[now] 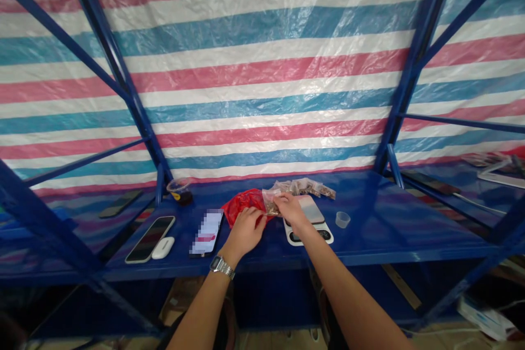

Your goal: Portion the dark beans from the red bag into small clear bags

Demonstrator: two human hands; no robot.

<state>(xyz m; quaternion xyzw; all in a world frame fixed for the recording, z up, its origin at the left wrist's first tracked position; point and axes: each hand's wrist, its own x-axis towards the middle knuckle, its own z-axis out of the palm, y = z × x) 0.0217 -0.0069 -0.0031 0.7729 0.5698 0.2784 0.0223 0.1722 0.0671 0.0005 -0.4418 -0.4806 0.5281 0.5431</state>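
My right hand (290, 212) is closed on a small clear plastic bag (268, 200) with brown bits inside, its fingers pinching the bag's right side. Just left of it, my left hand (246, 227) grips the near edge of a crumpled red plastic bag (240, 205), fingers curled over it and partly hidden. The small bag is at the red bag's right side. Under and beside my right wrist stands a white kitchen scale (311, 210), partly covered by the hand. Behind the scale lie several similar small bags (305, 186) in a row.
A small clear cup (343, 220) stands right of the scale. To the left are a lit phone (208, 232), a dark-screened phone (151, 238), a white earbud case (163, 248) and a plastic cup with dark contents (182, 195). Blue posts (404, 87) flank the blue shelf (389, 219).
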